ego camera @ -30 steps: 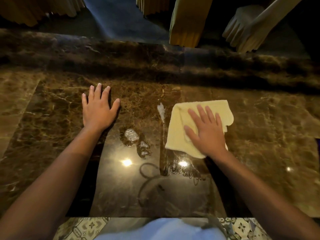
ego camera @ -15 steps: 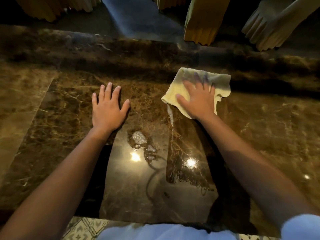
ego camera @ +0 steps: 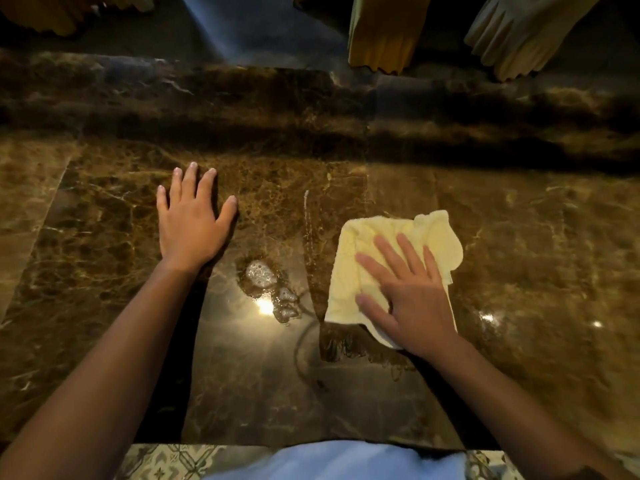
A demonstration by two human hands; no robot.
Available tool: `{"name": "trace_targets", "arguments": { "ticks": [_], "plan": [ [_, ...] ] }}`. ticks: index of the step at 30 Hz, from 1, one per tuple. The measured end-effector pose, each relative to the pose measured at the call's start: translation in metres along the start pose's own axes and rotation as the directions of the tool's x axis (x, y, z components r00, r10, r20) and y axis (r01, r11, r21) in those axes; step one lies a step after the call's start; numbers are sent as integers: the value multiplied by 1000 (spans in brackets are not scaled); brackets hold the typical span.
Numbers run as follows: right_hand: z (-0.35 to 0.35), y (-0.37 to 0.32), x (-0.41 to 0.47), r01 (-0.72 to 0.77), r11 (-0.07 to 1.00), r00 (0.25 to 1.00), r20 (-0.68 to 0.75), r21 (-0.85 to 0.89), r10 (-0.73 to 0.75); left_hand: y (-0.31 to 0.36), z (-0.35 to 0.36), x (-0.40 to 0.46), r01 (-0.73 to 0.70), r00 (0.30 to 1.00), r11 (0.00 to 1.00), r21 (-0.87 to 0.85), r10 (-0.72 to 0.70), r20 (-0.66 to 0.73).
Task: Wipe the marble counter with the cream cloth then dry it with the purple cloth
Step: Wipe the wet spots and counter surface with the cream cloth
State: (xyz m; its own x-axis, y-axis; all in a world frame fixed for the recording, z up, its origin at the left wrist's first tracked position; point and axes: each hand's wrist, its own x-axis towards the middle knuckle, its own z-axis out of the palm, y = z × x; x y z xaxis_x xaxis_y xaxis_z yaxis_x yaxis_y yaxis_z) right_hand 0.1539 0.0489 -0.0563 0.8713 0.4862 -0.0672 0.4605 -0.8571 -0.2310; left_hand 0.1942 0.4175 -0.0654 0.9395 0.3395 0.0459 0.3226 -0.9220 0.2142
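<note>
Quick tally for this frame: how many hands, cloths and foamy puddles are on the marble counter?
Hands: 2, left hand flat on the marble counter, right hand pressing the cream cloth
Cloths: 1, cream cloth; no purple cloth in view
Foamy puddles: 1, foamy puddle
Total: 4

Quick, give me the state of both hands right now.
Left hand: open, flat on the marble counter, holding nothing.
Right hand: open, fingers straight, pressing the cream cloth against the counter.
</note>
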Motion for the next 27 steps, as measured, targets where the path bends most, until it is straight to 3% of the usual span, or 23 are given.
{"name": "trace_targets", "arguments": {
  "ticks": [3, 6, 11, 18, 27],
  "plan": [
    [-5, 16, 56, -145, 988, 989, -25, -52, 144, 1, 1, 1, -17, 1000, 1000, -10, 17, -8],
    [-11, 15, 128, -268, 963, 963, -32, 4, 268, 2, 1, 2, -19, 999, 999, -40, 20, 25],
    [-16, -32, 190, -189, 981, 982, -12, 54, 189, -30, -21, -15, -29, 992, 999, -27, 32, 123],
    [3, -48, 94, 22, 1000, 1000, -9, 14, -22, -72, -22, -92, 70, 998, 997, 8, -70, -3],
    [17, -34, -57, 107, 993, 994, -42, 42, -105, -68, -20, -91, 92, 993, 995, -29, -94, -78]
  ]
}}
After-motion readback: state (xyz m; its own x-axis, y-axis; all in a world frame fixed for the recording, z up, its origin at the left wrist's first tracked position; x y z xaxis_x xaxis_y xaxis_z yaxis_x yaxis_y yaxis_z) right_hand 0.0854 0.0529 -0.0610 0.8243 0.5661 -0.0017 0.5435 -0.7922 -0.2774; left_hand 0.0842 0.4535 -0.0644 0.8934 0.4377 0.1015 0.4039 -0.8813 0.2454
